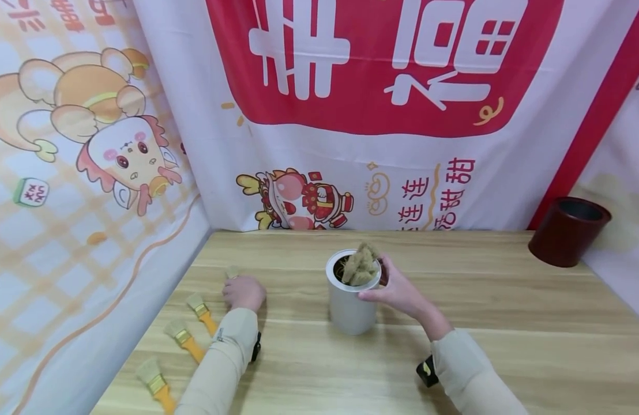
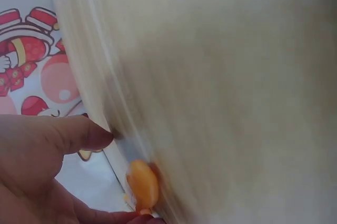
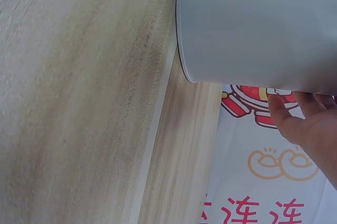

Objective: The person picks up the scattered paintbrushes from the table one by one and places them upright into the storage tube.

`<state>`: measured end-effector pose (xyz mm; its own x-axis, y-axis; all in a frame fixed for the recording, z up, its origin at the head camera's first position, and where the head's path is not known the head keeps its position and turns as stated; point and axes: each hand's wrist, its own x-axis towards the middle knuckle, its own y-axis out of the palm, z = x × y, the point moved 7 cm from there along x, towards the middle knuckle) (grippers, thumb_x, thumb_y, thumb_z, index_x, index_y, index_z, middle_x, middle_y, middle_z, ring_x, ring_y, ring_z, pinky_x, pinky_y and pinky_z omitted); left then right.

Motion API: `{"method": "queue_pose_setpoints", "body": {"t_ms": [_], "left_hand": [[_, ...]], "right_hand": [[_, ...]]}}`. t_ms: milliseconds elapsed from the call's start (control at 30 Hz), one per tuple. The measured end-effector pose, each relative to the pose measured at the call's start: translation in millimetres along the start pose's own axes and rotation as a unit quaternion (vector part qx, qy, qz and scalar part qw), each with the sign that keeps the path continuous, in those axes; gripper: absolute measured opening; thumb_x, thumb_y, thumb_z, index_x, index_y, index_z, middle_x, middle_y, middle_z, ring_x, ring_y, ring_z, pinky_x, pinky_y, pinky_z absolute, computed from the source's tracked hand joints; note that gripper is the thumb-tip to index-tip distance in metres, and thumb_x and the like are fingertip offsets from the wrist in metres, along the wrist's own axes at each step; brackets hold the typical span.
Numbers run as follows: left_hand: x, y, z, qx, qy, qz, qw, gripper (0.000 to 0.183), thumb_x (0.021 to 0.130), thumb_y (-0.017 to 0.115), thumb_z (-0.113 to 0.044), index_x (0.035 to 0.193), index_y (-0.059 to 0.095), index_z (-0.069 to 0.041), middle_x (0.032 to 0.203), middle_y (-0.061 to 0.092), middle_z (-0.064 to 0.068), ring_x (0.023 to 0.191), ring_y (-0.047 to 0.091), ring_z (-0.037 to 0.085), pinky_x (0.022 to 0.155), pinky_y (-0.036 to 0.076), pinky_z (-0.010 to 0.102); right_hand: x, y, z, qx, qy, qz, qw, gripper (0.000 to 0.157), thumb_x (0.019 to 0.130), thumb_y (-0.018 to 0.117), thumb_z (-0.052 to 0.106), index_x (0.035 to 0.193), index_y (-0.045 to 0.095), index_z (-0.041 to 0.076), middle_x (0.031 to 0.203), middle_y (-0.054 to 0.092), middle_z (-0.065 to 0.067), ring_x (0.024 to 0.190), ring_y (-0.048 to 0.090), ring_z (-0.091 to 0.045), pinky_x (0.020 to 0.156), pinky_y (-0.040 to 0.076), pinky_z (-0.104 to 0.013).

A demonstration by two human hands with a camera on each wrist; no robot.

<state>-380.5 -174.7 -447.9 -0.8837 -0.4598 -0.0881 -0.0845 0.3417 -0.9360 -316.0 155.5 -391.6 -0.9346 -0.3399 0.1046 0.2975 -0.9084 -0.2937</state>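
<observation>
My right hand [image 1: 399, 291] grips the upper right side of a white cylindrical container [image 1: 352, 311], thumb near the rim and fingers round the back. Tan, fuzzy bristle-like tufts [image 1: 361, 266] stick up from its mouth; what lies below them is hidden. In the right wrist view, the container [image 3: 258, 29] looks pale grey, with curled fingertips behind it. At the far left, my left hand [image 1: 245, 292] is at a paintbrush whose bristles [image 1: 232, 271] show past it. The left wrist view shows its orange handle end [image 2: 143, 184] by the lower fingers, the thumb held apart.
Several flat paintbrushes with orange handles lie in a row along the left, including a near one [image 1: 153, 377], a middle one [image 1: 181, 337] and a farther one [image 1: 201, 308]. A dark red-brown cup [image 1: 568, 231] stands at the back right. Printed cloths hang behind and beside the wooden table [image 1: 309, 369].
</observation>
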Motion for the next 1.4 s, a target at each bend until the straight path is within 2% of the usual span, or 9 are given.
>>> {"method": "queue_pose_setpoints", "body": {"t_ms": [167, 233, 533, 733, 800, 933, 1033, 1200, 1400], "left_hand": [[5.3, -0.2, 6.4, -0.016, -0.057, -0.008, 0.9982, 0.044, 0.093, 0.034, -0.007, 0.116, 0.044, 0.029, 0.115, 0.049, 0.04, 0.108, 0.053, 0.045, 0.087, 0.047, 0.049], [8.4, -0.5, 8.3, -0.015, -0.058, 0.0, 0.9982, 0.041, 0.094, 0.035, -0.007, 0.113, 0.048, 0.027, 0.114, 0.051, 0.04, 0.106, 0.055, 0.044, 0.086, 0.049, 0.048], [26.3, -3.6, 15.9, 0.005, -0.014, -0.019, 0.9997, 0.031, 0.093, 0.042, -0.008, 0.101, 0.063, 0.013, 0.103, 0.066, 0.032, 0.093, 0.067, 0.04, 0.067, 0.058, 0.046], [23.7, -6.3, 17.5, -0.012, 0.01, -0.023, 0.9996, 0.031, 0.094, 0.043, -0.011, 0.102, 0.064, 0.011, 0.103, 0.066, 0.031, 0.093, 0.067, 0.042, 0.074, 0.058, 0.048], [22.8, -6.4, 16.0, -0.01, 0.029, -0.022, 0.9993, 0.031, 0.093, 0.044, -0.011, 0.1, 0.064, 0.012, 0.103, 0.066, 0.032, 0.094, 0.066, 0.043, 0.074, 0.057, 0.048], [20.0, -5.6, 7.3, 0.001, 0.089, -0.021, 0.9958, 0.027, 0.087, 0.058, -0.018, 0.091, 0.066, 0.008, 0.093, 0.068, 0.028, 0.083, 0.066, 0.038, 0.067, 0.056, 0.043], [14.3, -6.1, -4.9, -0.023, 0.14, -0.027, 0.9895, 0.026, 0.082, 0.068, -0.024, 0.079, 0.066, 0.002, 0.077, 0.068, 0.019, 0.067, 0.061, 0.028, 0.057, 0.05, 0.037], [-0.3, -12.7, -32.9, -0.125, 0.19, -0.043, 0.9729, 0.029, 0.08, 0.071, -0.029, 0.069, 0.065, -0.002, 0.062, 0.063, 0.007, 0.053, 0.05, 0.017, 0.048, 0.04, 0.027], [-23.9, -37.0, -69.7, -0.264, 0.248, -0.081, 0.9288, 0.014, 0.074, 0.066, -0.021, 0.073, 0.064, -0.007, 0.069, 0.067, 0.007, 0.06, 0.055, 0.018, 0.054, 0.043, 0.023]], "right_hand": [[0, 1.6, -2, 0.005, 0.005, 0.003, 1.0, 0.091, 0.075, 0.082, 0.019, 0.144, 0.024, 0.008, 0.143, 0.042, -0.023, 0.133, 0.043, -0.04, 0.112, 0.037, -0.049], [0, 1.5, -2, 0.005, 0.004, 0.005, 1.0, 0.091, 0.075, 0.081, 0.02, 0.144, 0.024, 0.007, 0.143, 0.042, -0.023, 0.133, 0.043, -0.039, 0.112, 0.037, -0.049], [3, -0.8, 1, -0.001, -0.001, 0.003, 1.0, 0.091, 0.075, 0.082, 0.019, 0.143, 0.023, 0.004, 0.142, 0.043, -0.024, 0.131, 0.045, -0.039, 0.112, 0.035, -0.052], [3, 1.7, 0, 0.006, 0.005, 0.01, 1.0, 0.09, 0.074, 0.082, 0.018, 0.143, 0.024, 0.008, 0.143, 0.043, -0.022, 0.131, 0.045, -0.038, 0.112, 0.036, -0.05], [2, 1.4, 0, 0.008, 0.008, 0.009, 1.0, 0.09, 0.074, 0.082, 0.018, 0.143, 0.025, 0.009, 0.143, 0.043, -0.021, 0.131, 0.045, -0.037, 0.112, 0.036, -0.05], [1, -0.2, 0, 0.01, 0.01, 0.004, 1.0, 0.09, 0.074, 0.082, 0.018, 0.143, 0.024, 0.009, 0.143, 0.043, -0.022, 0.132, 0.044, -0.038, 0.112, 0.035, -0.05], [1, 0.0, 1, 0.009, 0.009, 0.006, 1.0, 0.091, 0.075, 0.081, 0.018, 0.144, 0.023, 0.009, 0.144, 0.043, -0.022, 0.133, 0.044, -0.039, 0.113, 0.035, -0.05], [2, 0.2, -1, 0.01, 0.006, 0.009, 1.0, 0.093, 0.075, 0.081, 0.02, 0.146, 0.022, 0.009, 0.145, 0.041, -0.022, 0.134, 0.042, -0.04, 0.113, 0.034, -0.051], [2, 0.3, 1, 0.009, 0.002, 0.008, 1.0, 0.092, 0.075, 0.082, 0.022, 0.145, 0.022, 0.009, 0.144, 0.042, -0.022, 0.134, 0.043, -0.039, 0.113, 0.034, -0.051]]}}
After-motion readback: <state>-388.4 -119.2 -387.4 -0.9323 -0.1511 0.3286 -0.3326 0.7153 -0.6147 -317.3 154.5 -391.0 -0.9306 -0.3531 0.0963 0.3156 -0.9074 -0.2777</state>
